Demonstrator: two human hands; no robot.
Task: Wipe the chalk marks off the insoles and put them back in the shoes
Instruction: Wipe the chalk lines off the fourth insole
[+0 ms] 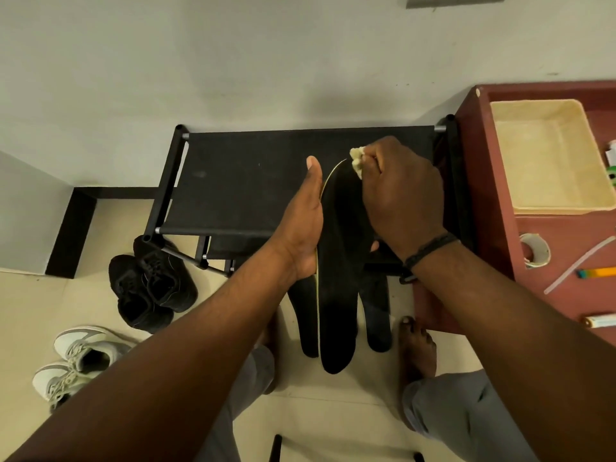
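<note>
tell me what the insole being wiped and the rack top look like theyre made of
Insole: seemingly foam with a matte black fabric face; a pale edge layer shows along its side. Rack top: looks like black woven fabric stretched between tubes, dull and slightly fuzzy.

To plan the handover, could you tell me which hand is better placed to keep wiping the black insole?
The right hand: it grips the pale cloth wad at the black insole tip, while the left hand supports it.

Beige floor (20, 305) with black shoes (151, 288), white sneakers (80, 358) and two insoles (378, 315).
</note>
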